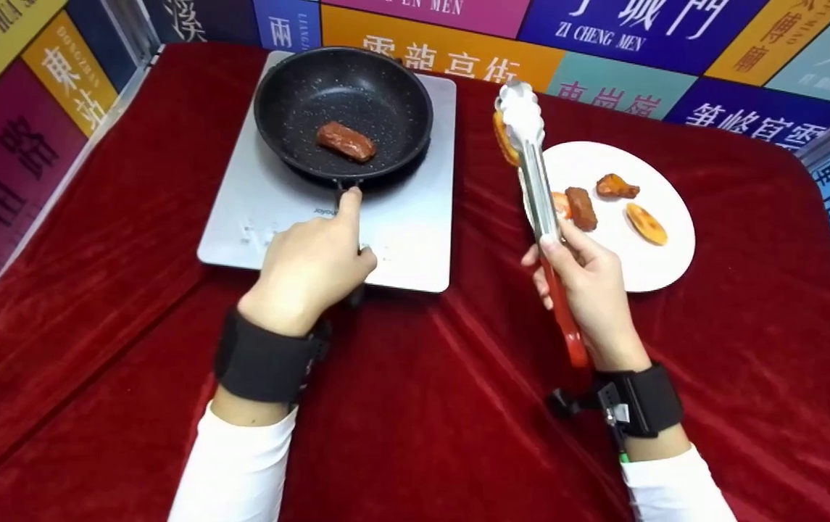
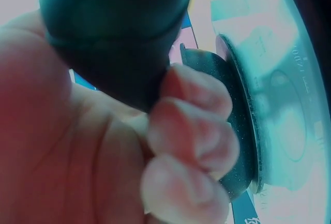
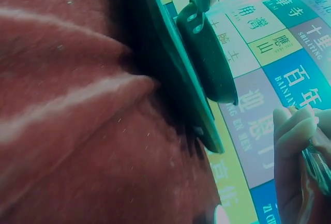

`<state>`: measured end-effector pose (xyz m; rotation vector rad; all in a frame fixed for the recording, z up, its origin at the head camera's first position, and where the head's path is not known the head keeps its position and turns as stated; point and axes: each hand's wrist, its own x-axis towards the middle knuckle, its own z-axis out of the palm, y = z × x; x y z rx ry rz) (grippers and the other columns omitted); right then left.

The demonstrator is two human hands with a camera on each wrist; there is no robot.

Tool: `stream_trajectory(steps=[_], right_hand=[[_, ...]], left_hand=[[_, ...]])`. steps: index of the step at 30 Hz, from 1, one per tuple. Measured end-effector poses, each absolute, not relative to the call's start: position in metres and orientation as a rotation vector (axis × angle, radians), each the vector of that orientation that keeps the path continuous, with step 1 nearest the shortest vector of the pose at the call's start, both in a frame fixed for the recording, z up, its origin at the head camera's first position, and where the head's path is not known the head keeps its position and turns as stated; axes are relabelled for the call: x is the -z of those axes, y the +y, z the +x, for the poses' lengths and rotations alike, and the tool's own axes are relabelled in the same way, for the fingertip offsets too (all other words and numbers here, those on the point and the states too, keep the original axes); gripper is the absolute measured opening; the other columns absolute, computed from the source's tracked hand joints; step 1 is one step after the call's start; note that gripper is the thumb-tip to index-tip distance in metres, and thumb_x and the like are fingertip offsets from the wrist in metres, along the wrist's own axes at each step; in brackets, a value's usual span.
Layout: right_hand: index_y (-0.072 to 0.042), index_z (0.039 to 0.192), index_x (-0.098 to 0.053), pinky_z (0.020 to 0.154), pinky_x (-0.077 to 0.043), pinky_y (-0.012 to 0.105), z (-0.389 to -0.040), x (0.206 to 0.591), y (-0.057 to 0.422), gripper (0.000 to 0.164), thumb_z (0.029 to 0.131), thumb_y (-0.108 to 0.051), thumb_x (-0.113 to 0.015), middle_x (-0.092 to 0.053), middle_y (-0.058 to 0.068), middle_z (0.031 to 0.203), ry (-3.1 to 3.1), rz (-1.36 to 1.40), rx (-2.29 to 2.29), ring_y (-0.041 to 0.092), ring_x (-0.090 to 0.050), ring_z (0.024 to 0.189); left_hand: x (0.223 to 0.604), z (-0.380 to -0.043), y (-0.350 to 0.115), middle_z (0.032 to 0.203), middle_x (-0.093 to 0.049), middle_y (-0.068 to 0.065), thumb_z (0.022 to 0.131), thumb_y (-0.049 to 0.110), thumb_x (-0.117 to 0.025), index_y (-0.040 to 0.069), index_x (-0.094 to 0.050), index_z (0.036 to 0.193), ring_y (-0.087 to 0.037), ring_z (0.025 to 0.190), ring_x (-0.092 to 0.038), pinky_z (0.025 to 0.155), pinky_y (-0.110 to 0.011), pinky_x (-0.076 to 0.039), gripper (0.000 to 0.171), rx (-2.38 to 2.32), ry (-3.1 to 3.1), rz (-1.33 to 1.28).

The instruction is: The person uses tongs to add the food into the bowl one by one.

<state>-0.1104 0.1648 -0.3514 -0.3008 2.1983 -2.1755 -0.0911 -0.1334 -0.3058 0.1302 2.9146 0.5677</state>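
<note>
My left hand (image 1: pixel 317 264) grips the handle (image 2: pixel 111 43) of a black speckled frying pan (image 1: pixel 342 87), its index finger stretched along the handle. Inside the pan lies a reddish-brown piece of meat (image 1: pixel 346 141). My right hand (image 1: pixel 588 279) holds metal tongs (image 1: pixel 539 185) with red grips (image 1: pixel 567 330), their scalloped heads pointing away from me. An orange-yellow wedge (image 1: pixel 505 138) shows at the tongs' tip, left of the white plate (image 1: pixel 657 272). On that plate are a brown piece of meat (image 1: pixel 581 209), a small drumstick (image 1: pixel 616 186), a yellow wedge (image 1: pixel 646 223) and an orange piece (image 1: pixel 562 205) partly hidden by the tongs.
Under the pan is a flat silver cooktop (image 1: pixel 415 246). Dark red cloth (image 1: pixel 415 406) covers the table, with folds along it. Colourful panels with lettering (image 1: pixel 451 47) stand along the back and both sides.
</note>
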Motion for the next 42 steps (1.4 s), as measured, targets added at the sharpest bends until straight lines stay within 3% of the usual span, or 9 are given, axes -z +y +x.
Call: stream_trajectory(steps=[12,29,42], right_hand=[[-0.008,0.125,-0.052,0.036,-0.039,0.025,-0.125,0.347,0.13,0.038,0.089,-0.018,-0.053,-0.055,0.021,0.078,2.216,-0.408,2.189,0.018,-0.047,0.046],[-0.002,0.123,-0.051,0.036,-0.039,0.025,-0.135,0.342,0.1,0.035,0.089,-0.014,-0.052,-0.055,0.025,0.078,2.215,-0.469,2.182,0.02,-0.046,0.046],[-0.003,0.127,-0.049,0.036,-0.039,0.026,-0.145,0.333,0.089,0.039,0.089,-0.013,-0.052,-0.056,0.025,0.077,2.263,-0.501,2.115,0.02,-0.047,0.046]], left_hand=[[0.308,-0.091,-0.131,0.066,-0.054,-0.007,0.08,0.028,-0.048,0.01,-0.016,0.143,-0.025,0.052,-0.051,0.048,-0.038,-0.039,0.073,-0.571,2.924,0.134],[0.313,-0.092,-0.124,0.073,-0.059,-0.008,0.079,0.029,-0.05,0.01,-0.021,0.141,-0.025,0.055,-0.052,0.049,-0.039,-0.04,0.071,-0.574,2.937,0.163],[0.308,-0.093,-0.132,0.068,-0.056,-0.006,0.08,0.029,-0.05,0.01,-0.019,0.142,-0.024,0.053,-0.051,0.048,-0.038,-0.04,0.072,-0.545,2.951,0.132]])
